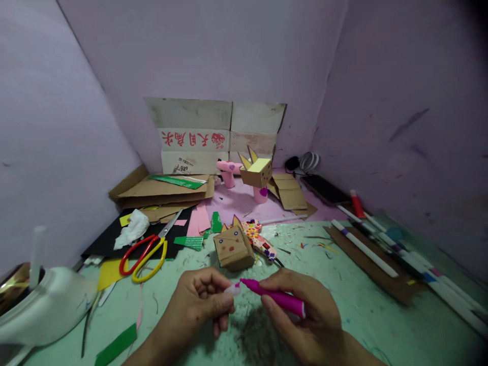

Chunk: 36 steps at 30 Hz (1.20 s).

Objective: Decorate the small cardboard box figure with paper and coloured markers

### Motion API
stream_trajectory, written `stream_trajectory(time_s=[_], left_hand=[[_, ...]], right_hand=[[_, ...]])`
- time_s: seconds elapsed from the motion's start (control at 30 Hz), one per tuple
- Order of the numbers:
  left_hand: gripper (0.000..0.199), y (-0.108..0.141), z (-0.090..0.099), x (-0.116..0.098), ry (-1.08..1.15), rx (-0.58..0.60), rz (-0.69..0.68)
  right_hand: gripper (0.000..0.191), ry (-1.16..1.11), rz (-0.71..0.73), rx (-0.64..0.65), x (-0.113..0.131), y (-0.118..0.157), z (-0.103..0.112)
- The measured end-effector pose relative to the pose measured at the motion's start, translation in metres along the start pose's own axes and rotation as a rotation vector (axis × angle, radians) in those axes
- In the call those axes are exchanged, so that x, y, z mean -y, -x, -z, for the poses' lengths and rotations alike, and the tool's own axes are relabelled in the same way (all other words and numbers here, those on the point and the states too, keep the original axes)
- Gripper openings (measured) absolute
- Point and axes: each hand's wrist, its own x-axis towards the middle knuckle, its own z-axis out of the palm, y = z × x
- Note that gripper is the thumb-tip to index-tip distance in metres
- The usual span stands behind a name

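Between the thumb and fingers of my left hand (202, 300) is a small whitish piece (233, 288) with a magenta patch on it; its kind is too small to tell. My right hand (308, 310) grips a magenta marker (280, 299), its tip at or very near the patch. Just beyond both hands sits a cardboard animal head (232, 248) with a drawn face and pointed ears. Behind that head lies a glue gun (261, 243) with a colourful patterned body.
Red-and-yellow scissors (156, 249), crumpled tissue (132, 229) and paper scraps lie left. A white pot-like container (57, 305) stands front left. Another eared cardboard box (257, 175) rests on a pink tube at the back. Right are markers (366, 249) and a phone (326, 189).
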Motion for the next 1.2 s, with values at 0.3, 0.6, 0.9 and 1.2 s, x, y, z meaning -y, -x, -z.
stream_trajectory(time_s=[0.3,0.6,0.9,1.2], left_hand=[[0.034,-0.0006,0.0003,-0.0011,-0.044,0.005,-0.012],[0.034,-0.0015,-0.0012,0.0008,-0.046,0.015,-0.014],[0.038,-0.0022,-0.001,0.0011,-0.046,0.019,-0.011],[0.036,-0.0016,-0.0003,0.0027,-0.039,0.038,-0.031]], right_hand=[[0.015,-0.02,-0.001,0.028,0.0017,-0.0003,-0.0031],[0.016,-0.033,-0.022,0.005,-0.0015,0.002,-0.002],[0.014,0.041,-0.023,-0.042,-0.0007,0.0061,-0.0009],[0.014,-0.009,0.003,0.01,0.0005,0.0022,-0.0025]])
